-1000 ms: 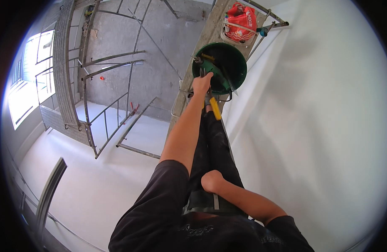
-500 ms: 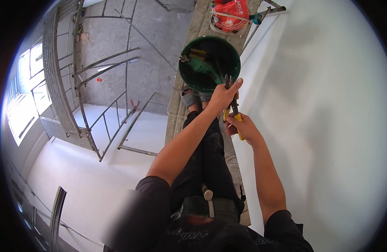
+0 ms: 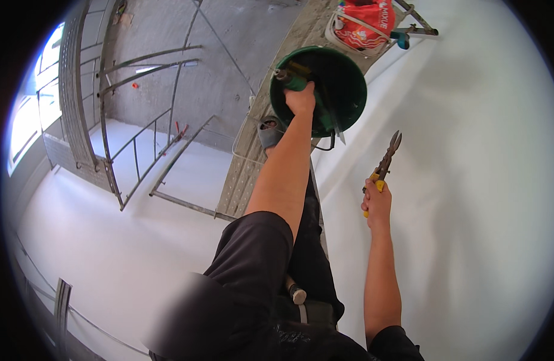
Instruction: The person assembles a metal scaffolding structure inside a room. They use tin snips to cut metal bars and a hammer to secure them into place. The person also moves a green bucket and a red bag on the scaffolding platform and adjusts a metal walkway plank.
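**Green bucket, yellow-handled snips, both hands busy**

Green plastic fills the top centre of our view: a round bucket [image 3: 343, 90] stands on a narrow scaffold plank [image 3: 271, 108] that runs from the upper right down toward our legs. Our left hand [image 3: 301, 99] reaches straight out over the plank and into the near rim of the bucket, where its grip is clenched around a green-bodied tool [image 3: 295, 81] whose dark end pokes out past the rim on the side away from the wall. Other tools lie inside the bucket; we cannot tell what they are.

Our right hand [image 3: 377, 201] is held out beside the plank, over the white wall [image 3: 469, 210], well apart from the bucket. Its grip is closed around the yellow handles of a pair of tin snips [image 3: 385, 162], the dark blades pointing up and away from us, slightly parted at the tips.

At the far end of the plank, beyond the bucket, sits a red bag [image 3: 364, 24] in a white frame. One of our shoes [image 3: 269, 131] rests on the plank just beside the bucket's near edge. Grey metal scaffold rails [image 3: 138, 138] stand off to the left, past the plank's edge, above a pale floor [image 3: 96, 240].
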`<state>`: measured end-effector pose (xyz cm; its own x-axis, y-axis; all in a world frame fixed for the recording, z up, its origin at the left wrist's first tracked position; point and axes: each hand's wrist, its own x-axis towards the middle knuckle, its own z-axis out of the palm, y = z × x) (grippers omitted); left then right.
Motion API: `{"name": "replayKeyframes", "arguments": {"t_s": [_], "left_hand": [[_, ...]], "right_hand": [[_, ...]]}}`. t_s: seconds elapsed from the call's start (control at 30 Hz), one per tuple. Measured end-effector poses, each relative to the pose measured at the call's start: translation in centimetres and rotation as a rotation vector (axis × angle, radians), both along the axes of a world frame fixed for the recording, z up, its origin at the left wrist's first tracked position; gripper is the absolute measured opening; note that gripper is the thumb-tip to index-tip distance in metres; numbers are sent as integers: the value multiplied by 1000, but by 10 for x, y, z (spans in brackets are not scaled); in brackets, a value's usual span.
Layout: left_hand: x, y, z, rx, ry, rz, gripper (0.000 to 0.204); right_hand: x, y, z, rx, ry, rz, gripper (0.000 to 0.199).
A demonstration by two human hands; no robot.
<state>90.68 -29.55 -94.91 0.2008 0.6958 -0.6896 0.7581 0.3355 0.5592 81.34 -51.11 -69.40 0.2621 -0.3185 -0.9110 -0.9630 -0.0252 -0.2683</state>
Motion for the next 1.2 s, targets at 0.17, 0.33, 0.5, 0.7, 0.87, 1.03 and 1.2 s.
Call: {"name": "replayKeyframes", "arguments": {"t_s": [0.17, 0.33, 0.5, 0.7, 0.87, 1.03, 1.2], "left_hand": [[-10, 2, 80, 14, -261, -124, 56], [-33, 55, 184, -13, -650, -235, 49], [-35, 128, 287, 7, -962, -116, 55], [-54, 196, 318, -405, -1020, 130, 65], [-84, 224, 308, -535, -830, 78, 73], [-174, 242, 292, -543, -442, 71, 69], [-295, 262, 318, -519, -202, -11, 68]], "right_hand": [[-2, 0, -2, -60, -9, 111, 12], [2, 5, -3, -25, -29, 106, 14], [4, 10, 5, 1, -49, 98, 14], [10, 18, 8, 3, -104, 126, 15], [38, 11, -56, -137, -224, 241, 29], [68, -5, -149, -295, -210, 368, 55], [75, 15, -196, -293, -86, 400, 55]]}}
